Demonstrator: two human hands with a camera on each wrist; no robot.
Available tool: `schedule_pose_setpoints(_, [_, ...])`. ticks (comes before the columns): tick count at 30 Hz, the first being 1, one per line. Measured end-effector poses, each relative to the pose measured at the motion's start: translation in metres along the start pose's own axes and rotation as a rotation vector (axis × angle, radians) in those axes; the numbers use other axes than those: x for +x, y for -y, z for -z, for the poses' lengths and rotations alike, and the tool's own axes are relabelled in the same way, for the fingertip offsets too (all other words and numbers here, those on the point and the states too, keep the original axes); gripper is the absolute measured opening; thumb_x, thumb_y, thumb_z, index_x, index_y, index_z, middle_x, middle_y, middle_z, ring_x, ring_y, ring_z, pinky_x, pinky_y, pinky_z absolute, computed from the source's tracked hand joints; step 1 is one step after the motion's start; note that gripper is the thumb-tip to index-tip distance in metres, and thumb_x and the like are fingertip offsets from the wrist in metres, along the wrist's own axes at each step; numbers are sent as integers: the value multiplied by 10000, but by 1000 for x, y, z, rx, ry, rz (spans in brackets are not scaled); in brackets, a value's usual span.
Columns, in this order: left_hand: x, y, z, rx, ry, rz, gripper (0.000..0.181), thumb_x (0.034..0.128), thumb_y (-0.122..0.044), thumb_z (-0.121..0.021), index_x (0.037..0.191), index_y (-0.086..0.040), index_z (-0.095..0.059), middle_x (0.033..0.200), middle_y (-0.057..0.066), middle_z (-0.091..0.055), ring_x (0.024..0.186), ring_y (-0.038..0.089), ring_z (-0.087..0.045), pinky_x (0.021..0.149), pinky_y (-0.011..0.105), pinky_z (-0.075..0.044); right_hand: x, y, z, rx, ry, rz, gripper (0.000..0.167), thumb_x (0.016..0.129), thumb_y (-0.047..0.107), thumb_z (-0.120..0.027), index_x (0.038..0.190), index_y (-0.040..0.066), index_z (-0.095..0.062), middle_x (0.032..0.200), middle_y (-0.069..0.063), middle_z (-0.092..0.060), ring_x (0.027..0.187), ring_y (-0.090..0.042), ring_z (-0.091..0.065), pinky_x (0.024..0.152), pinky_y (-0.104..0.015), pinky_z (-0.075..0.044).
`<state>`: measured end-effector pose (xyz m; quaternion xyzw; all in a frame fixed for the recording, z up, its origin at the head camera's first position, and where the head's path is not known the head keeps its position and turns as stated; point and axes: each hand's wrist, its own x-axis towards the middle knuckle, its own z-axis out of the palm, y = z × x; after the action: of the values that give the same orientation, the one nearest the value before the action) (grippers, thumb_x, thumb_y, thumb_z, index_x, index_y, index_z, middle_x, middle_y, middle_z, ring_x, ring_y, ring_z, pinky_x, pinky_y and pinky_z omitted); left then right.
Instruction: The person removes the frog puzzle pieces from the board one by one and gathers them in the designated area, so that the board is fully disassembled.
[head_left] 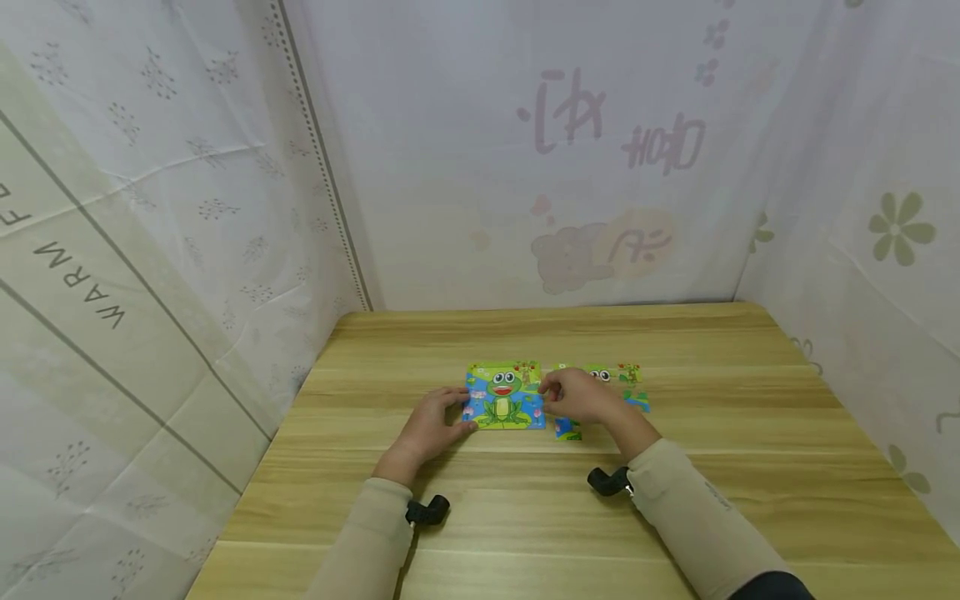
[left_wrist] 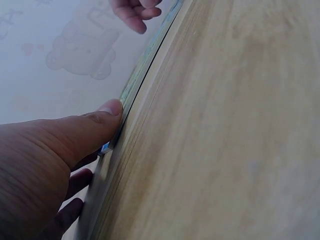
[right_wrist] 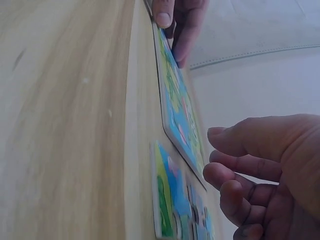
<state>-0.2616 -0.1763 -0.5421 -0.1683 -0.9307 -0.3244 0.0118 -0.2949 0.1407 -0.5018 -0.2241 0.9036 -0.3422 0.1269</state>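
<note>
A frog jigsaw puzzle (head_left: 502, 400), a flat rectangle with a green frog on blue and yellow-green, lies on the wooden table. My left hand (head_left: 431, 429) grips its near left corner, thumb on the near edge and fingers along the left side. In the left wrist view that thumb (left_wrist: 107, 115) touches the thin edge. Over the puzzle's right side hovers my right hand (head_left: 577, 395). Its fingers hang loosely curled, and a gap without anything in it shows beneath the thumb (right_wrist: 235, 137) in the right wrist view. Beneath and beside this hand lie puzzle pieces (right_wrist: 170, 195), partly hidden.
To the right, more pieces show frog eyes (head_left: 600, 375) and blue and green parts (head_left: 637, 401). The wooden table (head_left: 525, 517) meets a printed cloth (head_left: 487, 167) at its back edge, with similar cloth at both sides.
</note>
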Motion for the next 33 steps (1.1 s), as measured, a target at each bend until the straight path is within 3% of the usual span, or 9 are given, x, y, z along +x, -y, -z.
schedule_pose_setpoints(12, [0, -1, 0, -1, 2, -10, 575, 921, -299, -843, 1406, -51, -659, 1505, 41, -575, 1440, 337, -465, 1208, 513, -362, 15, 12, -10, -20, 14, -18, 325, 960, 179, -786, 1264, 87, -718, 924, 43, -649, 800, -160, -615, 765, -372, -543])
schedule_pose_setpoints(22, [0, -1, 0, 3, -2, -13, 568, 923, -288, -842, 1402, -43, -660, 1500, 41, -577, 1434, 334, -472, 1208, 501, -365, 26, 27, -17, -28, 33, 38, 318, 961, 158, -779, 1264, 77, -727, 880, 26, -646, 692, -146, -598, 686, -339, -543])
schedule_pose_setpoints(27, [0, 0, 0, 1, 4, -13, 567, 928, -302, -837, 1406, -54, -659, 1506, 39, -572, 1436, 334, -468, 1204, 509, -370, 29, 33, -22, -27, 55, 31, 324, 970, 146, -763, 1281, 70, -714, 865, 1, -643, 605, -142, -554, 637, -329, -522])
schedule_pose_setpoints(33, [0, 1, 0, -4, 11, -15, 580, 933, -318, -830, 1416, -52, -650, 1516, 41, -563, 1442, 330, -462, 1202, 517, -371, 33, 35, -27, -49, 65, 25, 336, 955, 183, -795, 1270, 89, -723, 843, 4, -645, 625, -144, -557, 626, -324, -511])
